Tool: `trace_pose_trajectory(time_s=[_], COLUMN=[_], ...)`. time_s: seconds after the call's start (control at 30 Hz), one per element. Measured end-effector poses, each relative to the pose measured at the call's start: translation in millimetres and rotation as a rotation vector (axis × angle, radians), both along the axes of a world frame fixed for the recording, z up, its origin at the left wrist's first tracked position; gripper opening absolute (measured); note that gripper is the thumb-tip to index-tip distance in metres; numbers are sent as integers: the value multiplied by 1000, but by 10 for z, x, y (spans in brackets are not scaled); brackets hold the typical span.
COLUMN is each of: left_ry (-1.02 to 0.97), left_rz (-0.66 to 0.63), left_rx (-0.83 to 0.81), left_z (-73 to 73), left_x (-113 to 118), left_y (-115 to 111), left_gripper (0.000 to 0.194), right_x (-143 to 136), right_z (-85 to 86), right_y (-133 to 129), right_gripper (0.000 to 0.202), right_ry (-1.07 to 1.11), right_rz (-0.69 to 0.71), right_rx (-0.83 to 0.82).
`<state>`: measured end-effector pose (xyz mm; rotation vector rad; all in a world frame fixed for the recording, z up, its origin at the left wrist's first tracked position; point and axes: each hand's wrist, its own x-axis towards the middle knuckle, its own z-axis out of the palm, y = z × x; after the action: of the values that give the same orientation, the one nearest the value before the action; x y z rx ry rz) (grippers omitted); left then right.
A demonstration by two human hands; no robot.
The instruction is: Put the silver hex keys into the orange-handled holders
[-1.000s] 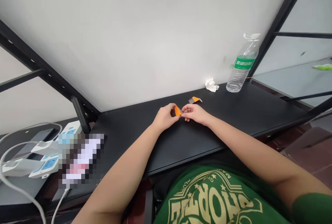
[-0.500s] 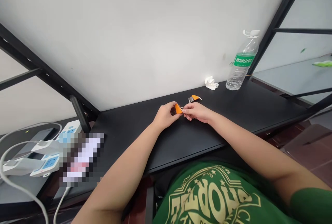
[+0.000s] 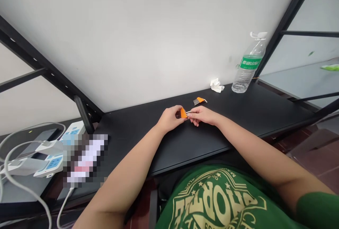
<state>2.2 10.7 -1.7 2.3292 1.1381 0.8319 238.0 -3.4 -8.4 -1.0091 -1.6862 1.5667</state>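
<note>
My left hand (image 3: 171, 118) is closed around an orange holder (image 3: 183, 112), gripping it between thumb and fingers. Thin metal keys, like a hex key set, stick out of the holder. At its right side, my right hand (image 3: 200, 115) pinches the end of a metal hex key (image 3: 189, 112). Both hands are close together just above the black tabletop. Behind my right hand lies a second orange hex key set (image 3: 200, 100), its row of metal prongs pointing left and a bent end on the right.
A crumpled white tissue (image 3: 217, 86) and a clear water bottle (image 3: 248, 67) with a green label stand by the wall. On the left are a white power strip (image 3: 54, 164) with plugs and cables, and a blurred-out phone (image 3: 88, 158). Black metal frame posts (image 3: 287, 24) flank the black tabletop (image 3: 127, 140).
My right hand has drawn slightly right, away from the orange holder, so more of the metal keys shows between the hands. The view has shifted a little.
</note>
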Motion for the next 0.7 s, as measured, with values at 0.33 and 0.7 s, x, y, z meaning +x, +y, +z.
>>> trace_pose_trajectory(time_s=[0.33,0.7], left_ry=[210,197], left_rz=[68,133], left_rx=[104,23], left_z=[121,59], left_x=[-135,-219], left_y=[78,151], left_gripper=[16,17], right_x=[46,239], right_z=[-7,8], right_y=[51,141], right_gripper=[45,47], right_ry=[-43,-653], right_rz=[-246,-316], right_rx=[38,218])
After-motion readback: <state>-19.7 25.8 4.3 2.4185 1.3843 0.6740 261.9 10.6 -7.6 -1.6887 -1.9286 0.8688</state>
